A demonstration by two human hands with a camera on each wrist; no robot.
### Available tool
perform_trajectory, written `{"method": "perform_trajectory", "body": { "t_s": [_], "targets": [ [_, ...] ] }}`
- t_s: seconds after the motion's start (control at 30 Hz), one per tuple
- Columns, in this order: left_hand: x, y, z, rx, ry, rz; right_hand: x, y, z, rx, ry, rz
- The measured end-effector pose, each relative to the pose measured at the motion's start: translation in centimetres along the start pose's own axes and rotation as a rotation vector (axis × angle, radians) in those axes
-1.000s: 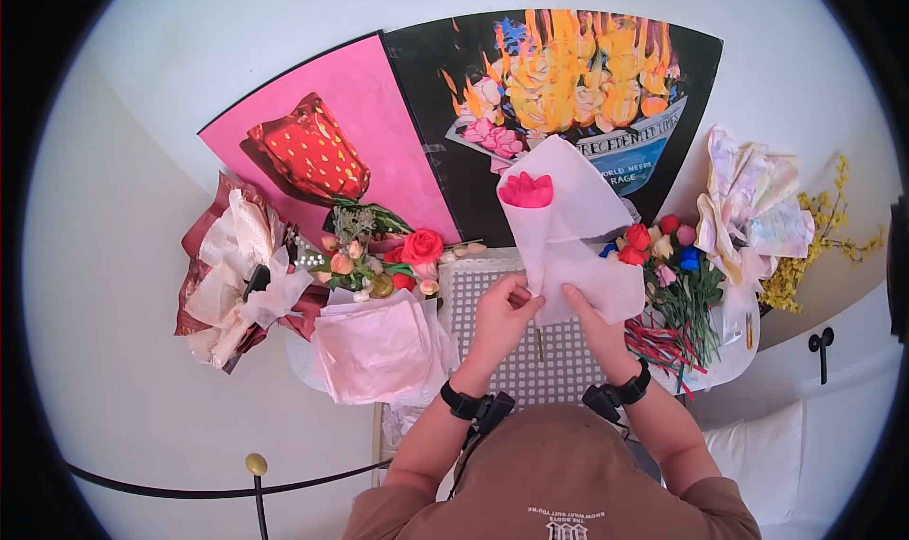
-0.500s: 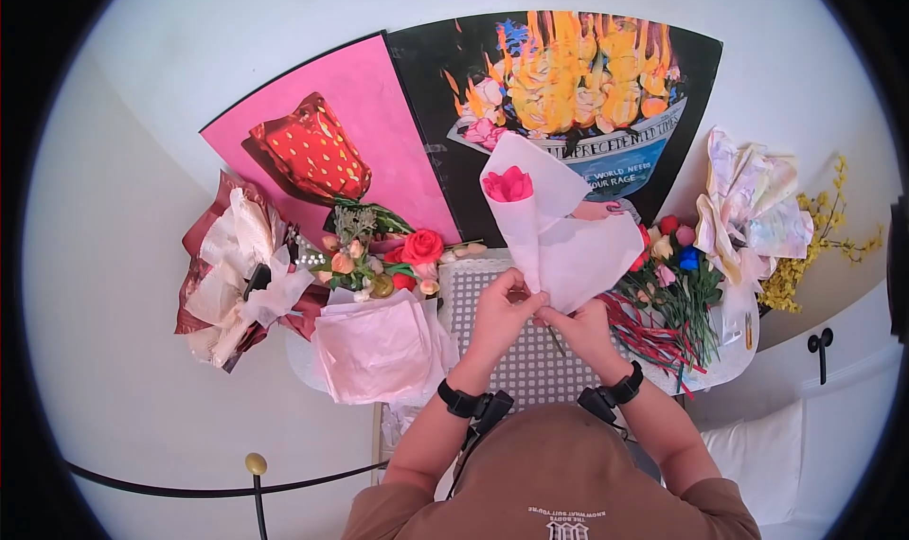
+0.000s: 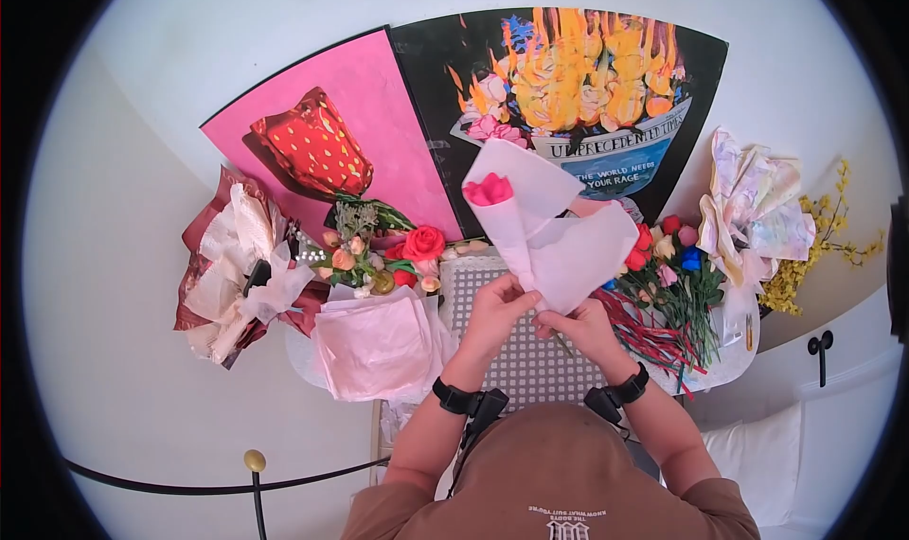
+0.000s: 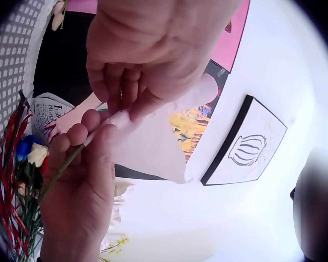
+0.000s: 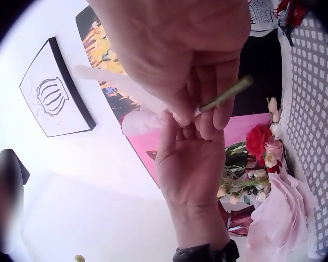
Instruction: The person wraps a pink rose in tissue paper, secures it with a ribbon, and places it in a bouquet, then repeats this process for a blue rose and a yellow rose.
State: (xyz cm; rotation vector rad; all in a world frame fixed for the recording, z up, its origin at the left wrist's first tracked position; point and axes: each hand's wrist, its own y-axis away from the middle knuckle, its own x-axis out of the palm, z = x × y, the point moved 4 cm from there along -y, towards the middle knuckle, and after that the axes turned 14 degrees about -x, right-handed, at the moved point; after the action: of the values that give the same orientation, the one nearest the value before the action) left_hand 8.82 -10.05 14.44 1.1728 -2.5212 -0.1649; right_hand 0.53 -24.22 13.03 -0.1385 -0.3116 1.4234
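A pink flower (image 3: 490, 190) peeks out of a cone of pale pink wrapping paper (image 3: 579, 267), tilted toward the left in the head view. Near the bottom of the cone my left hand (image 3: 499, 311) pinches the gathered paper between thumb and fingers. Close beside it, my right hand (image 3: 582, 328) pinches the cone's base, its thumb toward the left thumb. In the right wrist view the green stem (image 5: 227, 94) sticks out past the right hand's fingers. The two hands' fingertips meet around the narrow paper end in the left wrist view.
A stack of pink paper sheets (image 3: 374, 344) lies left of the grey checked mat (image 3: 530, 374). Artificial flowers (image 3: 417, 247) lie behind the stack; more flowers and red ribbons (image 3: 653, 332) lie right. Wrapped bouquets (image 3: 232, 275) flank the table, and two paintings (image 3: 417, 114) stand behind.
My right hand has moved from the paper's right side down to the cone's base, beside the left hand. The paper's right part has drawn inward, and the flower has tilted left.
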Motion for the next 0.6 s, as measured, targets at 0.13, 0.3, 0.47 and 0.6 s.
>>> {"method": "perform_trajectory", "body": {
  "t_s": [0.13, 0.3, 0.47, 0.6],
  "targets": [
    [-0.4, -0.3, 0.3, 0.056, 0.13, -0.041, 0.0, 0.5, 0.7, 0.079, -0.064, -0.017],
    [-0.2, -0.4, 0.1, 0.071, 0.182, -0.097, 0.4, 0.6, 1.0, 0.123, -0.047, -0.005],
    [-0.9, -1.3, 1.3, 0.078, 0.185, -0.071, 0.6, 0.5, 2.1, -0.059, 0.294, -0.001],
    [-0.2, -0.5, 0.1, 0.022, 0.27, 0.042, 0.6, 0.6, 2.9, -0.145, 0.488, 0.052]
  ]
}}
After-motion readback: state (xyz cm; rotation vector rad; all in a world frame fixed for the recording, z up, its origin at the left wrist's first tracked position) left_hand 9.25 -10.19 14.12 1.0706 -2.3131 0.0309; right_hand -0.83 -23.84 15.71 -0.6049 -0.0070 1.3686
